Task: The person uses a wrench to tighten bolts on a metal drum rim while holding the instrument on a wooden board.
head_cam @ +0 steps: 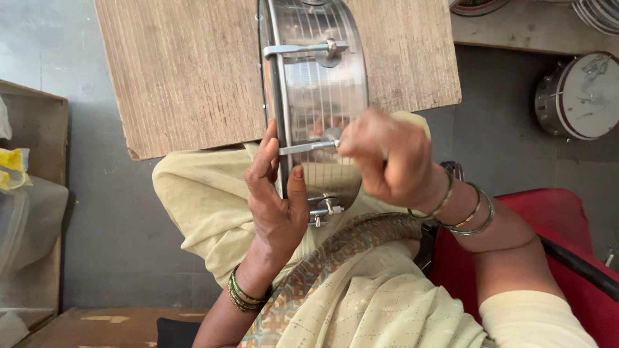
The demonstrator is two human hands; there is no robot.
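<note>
A shiny metal drum shell [319, 77] stands on its edge, resting against a wooden board [187, 71] and my lap. My left hand [276, 193] steadies the drum's rim, thumb and fingers around the hoop. My right hand [387, 158] is closed around a small tool, hidden in the fist, pressed to a metal tension rod [306, 147] on the shell. Another tension rod and lug [306, 49] sits higher up, and a third lug [325, 207] is just below my left thumb.
A finished drum with a white head [577, 96] lies on the grey floor at the right. A red seat [574, 258] is under my right arm. A wooden crate with clear plastic and a yellow bag [13, 169] stands at the left.
</note>
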